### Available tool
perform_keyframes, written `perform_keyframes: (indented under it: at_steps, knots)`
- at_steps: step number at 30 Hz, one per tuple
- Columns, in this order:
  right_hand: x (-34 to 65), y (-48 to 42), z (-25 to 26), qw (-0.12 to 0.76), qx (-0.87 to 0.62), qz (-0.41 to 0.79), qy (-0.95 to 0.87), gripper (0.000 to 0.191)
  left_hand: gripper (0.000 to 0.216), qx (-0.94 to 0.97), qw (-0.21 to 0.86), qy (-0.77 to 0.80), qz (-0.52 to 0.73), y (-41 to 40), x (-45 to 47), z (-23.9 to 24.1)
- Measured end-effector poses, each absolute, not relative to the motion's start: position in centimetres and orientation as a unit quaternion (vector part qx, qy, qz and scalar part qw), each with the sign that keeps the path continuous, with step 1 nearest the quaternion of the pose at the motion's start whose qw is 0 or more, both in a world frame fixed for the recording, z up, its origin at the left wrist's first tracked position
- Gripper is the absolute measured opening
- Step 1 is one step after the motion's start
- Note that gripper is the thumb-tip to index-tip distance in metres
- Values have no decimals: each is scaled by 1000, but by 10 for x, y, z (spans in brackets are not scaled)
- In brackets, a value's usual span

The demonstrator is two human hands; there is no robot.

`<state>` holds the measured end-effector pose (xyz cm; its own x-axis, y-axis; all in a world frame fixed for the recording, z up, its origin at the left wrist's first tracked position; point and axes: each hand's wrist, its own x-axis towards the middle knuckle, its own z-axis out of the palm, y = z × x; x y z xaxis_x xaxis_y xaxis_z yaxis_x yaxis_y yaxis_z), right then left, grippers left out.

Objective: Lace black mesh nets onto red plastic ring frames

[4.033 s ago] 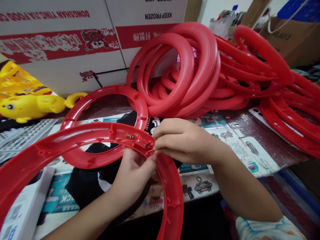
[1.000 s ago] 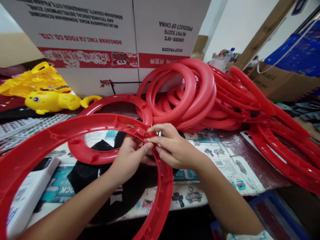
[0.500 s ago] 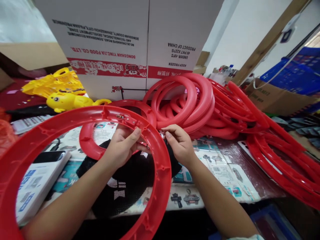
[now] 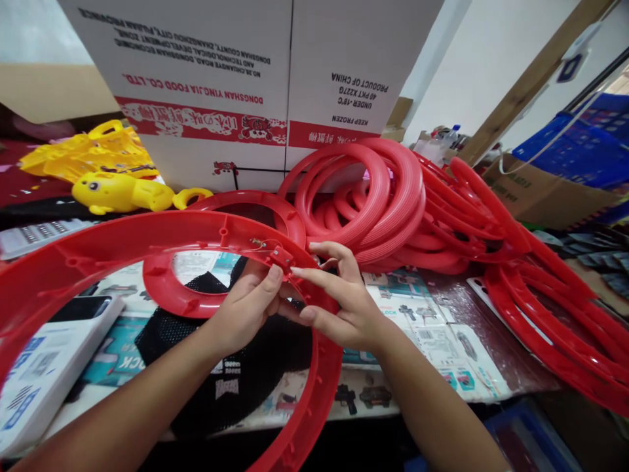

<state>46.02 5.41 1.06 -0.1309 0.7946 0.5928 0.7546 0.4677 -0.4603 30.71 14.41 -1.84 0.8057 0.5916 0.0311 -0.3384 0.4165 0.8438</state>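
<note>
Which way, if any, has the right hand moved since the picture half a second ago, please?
Yes: judged against the white carton behind, the right hand has shifted left, closer to the left hand.

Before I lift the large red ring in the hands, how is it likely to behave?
The large red ring is probably stiff, since its arc shows no visible sag beyond the left hand. It may be light for its size, because it looks like a thin-walled open channel. Its glossy surface could be slippery.
</note>
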Motion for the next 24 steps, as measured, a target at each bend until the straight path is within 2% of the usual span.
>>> perform_keyframes:
  at_steps: [11,15,24]
  knots:
    - [453,56,12,501,-506,93,-696,12,37,512,809,123,263,137,308,-20]
    - [452,57,11,528,-515,97,-669,2,29,522,792,130,288,136,310,-24]
    - [454,54,17,507,-545,104,-660,5,24,522,796,111,284,134,309,-32]
